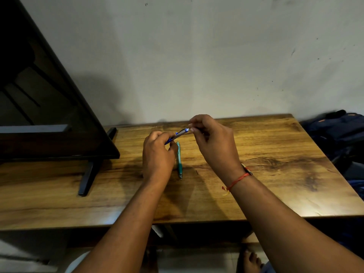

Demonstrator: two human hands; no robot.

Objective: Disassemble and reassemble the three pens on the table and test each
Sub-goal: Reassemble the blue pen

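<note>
A blue and silver pen point(178, 134) is held in the air above the wooden table point(266, 174), tilted up to the right. My left hand point(157, 154) grips its lower blue end. My right hand point(213, 142) pinches its upper end between thumb and fingertips. Under my hands a teal pen point(179, 162) lies on the table, tip pointing toward me. A third pen is not visible.
A dark flat screen point(49, 99) on a black stand point(88, 178) fills the table's left part. A grey wall rises behind the table. A dark blue bag point(338, 133) sits off the right edge. A bare foot point(250, 259) shows below the front edge.
</note>
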